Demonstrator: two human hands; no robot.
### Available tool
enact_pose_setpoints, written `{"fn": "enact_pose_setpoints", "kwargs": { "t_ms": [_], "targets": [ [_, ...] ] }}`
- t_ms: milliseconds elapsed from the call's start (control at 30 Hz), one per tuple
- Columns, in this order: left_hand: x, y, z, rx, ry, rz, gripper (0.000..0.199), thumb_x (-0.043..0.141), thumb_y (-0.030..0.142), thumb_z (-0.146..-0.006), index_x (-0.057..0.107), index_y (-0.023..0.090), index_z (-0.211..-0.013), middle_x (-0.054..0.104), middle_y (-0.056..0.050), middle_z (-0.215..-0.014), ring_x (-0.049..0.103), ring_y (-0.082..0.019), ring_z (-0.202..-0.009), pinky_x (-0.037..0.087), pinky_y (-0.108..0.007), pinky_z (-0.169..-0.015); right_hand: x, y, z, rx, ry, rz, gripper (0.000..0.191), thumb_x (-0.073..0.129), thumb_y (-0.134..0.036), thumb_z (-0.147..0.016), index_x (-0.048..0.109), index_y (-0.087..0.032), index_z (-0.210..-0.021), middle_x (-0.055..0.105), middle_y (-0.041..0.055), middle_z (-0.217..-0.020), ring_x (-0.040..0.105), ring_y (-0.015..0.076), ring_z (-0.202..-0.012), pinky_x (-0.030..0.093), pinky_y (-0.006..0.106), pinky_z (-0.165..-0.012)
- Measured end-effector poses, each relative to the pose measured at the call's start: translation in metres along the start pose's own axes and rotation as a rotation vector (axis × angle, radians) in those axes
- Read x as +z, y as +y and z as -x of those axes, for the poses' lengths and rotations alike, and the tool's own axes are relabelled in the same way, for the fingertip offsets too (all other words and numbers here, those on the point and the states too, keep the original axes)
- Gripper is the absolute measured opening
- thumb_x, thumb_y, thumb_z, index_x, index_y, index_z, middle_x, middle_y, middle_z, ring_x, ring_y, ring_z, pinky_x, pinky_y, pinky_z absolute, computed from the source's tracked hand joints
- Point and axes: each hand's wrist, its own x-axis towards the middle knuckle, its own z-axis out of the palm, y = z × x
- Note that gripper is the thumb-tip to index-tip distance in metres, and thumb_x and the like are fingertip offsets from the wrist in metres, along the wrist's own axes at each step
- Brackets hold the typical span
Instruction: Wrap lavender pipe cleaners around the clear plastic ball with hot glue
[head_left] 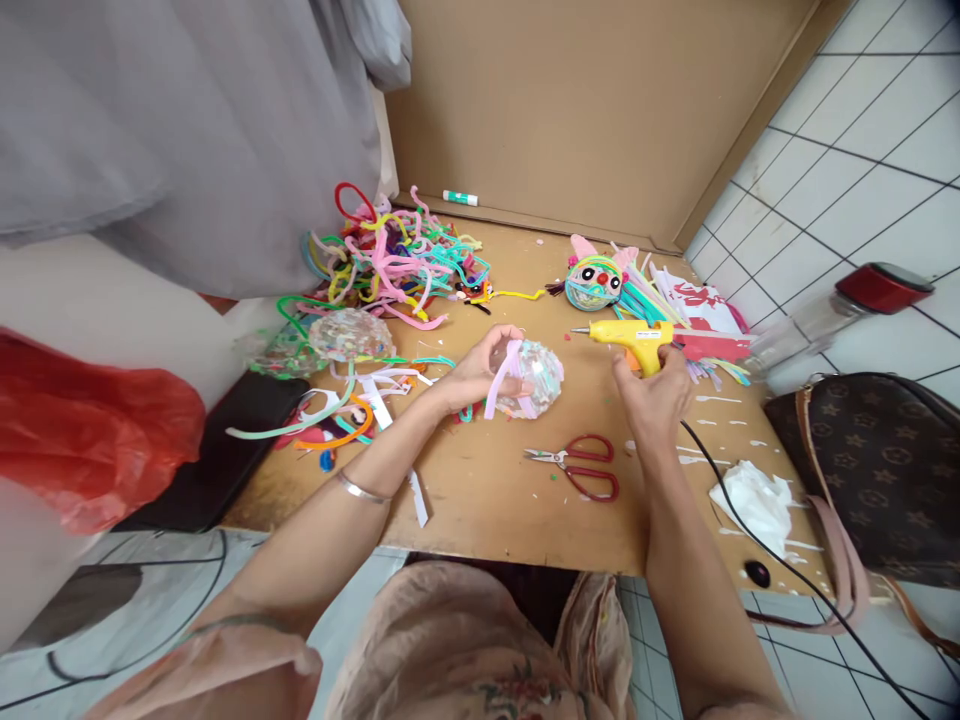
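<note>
Clear ball [546, 376] sits over the middle of the bench [487, 500], at the centre of a clock whose twelve points away from the person; whether its underside touches the wood is hard to tell. The left hand [481, 370] grips it from nine o'clock, fingers and thumb closed in on it, with a lilac strip [492, 395] caught alongside. Nearest the person, between four and five o'clock, a small black oval object [757, 573] lies close to the bench's near edge. A little beyond it, at four, is a crumpled white tissue [757, 500], and between seven and eight a white paper strip [418, 500] pokes out past the left forearm. The brown handbag [892, 470] stands well apart at half past three. Red-handled scissors [592, 470] lie near the ball at five, their blades pointing towards nine. Between two and three, the right hand [660, 395] is wrapped round the handle of a yellow glue gun [626, 332], its nozzle pointing to nine and apart from the ball. Farther out, another clear ball [351, 335] rests between nine and ten, a striped ball [594, 292] with pink ears at one, and a tangled heap of fuzzy stems [394, 255] between ten and eleven. Beyond the heap, at eleven, lies a white-and-green tube [460, 198], just before the upright cardboard panel [570, 110] at twelve.
</note>
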Motion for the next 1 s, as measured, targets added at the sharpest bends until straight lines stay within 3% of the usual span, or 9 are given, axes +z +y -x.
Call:
{"fn": "enact_pose_setpoints", "kwargs": {
  "t_ms": [200, 367, 1000],
  "targets": [
    [-0.001, 0.0, 0.003, 0.029, -0.047, 0.055, 0.067, 0.085, 0.03, -0.052, 0.043, 0.021, -0.103, 0.047, 0.003, -0.09, 0.046, -0.009, -0.076, 0.039, -0.023, -0.069, -0.004, -0.009, 0.013, -0.362, 0.206, -0.218, 0.028, 0.063, -0.044, -0.072, 0.05, -0.022, -0.082, 0.058, 0.0049, -0.081, 0.057, 0.0219, -0.078, 0.046, 0.035, -0.072],
    [0.0, 0.003, 0.003, 0.015, -0.069, 0.04, 0.067, 0.084, 0.028, -0.05, 0.042, 0.021, -0.102, 0.048, 0.003, -0.09, 0.046, -0.01, -0.076, 0.039, -0.023, -0.068, -0.008, -0.013, 0.02, -0.551, 0.227, -0.264, 0.023, 0.064, -0.033, -0.074, 0.043, -0.024, -0.073, 0.049, -0.001, -0.071, 0.05, 0.0166, -0.067, 0.042, 0.028, -0.06],
    [-0.001, 0.001, 0.002, 0.033, -0.084, -0.032, 0.064, 0.082, 0.029, -0.054, 0.042, 0.021, -0.104, 0.047, 0.002, -0.092, 0.044, -0.009, -0.074, 0.038, -0.021, -0.062, -0.008, -0.012, 0.023, -0.632, 0.189, -0.232, 0.019, 0.061, -0.025, -0.077, 0.042, -0.024, -0.074, 0.047, -0.0021, -0.072, 0.048, 0.0148, -0.066, 0.038, 0.027, -0.059]
  ]
}}
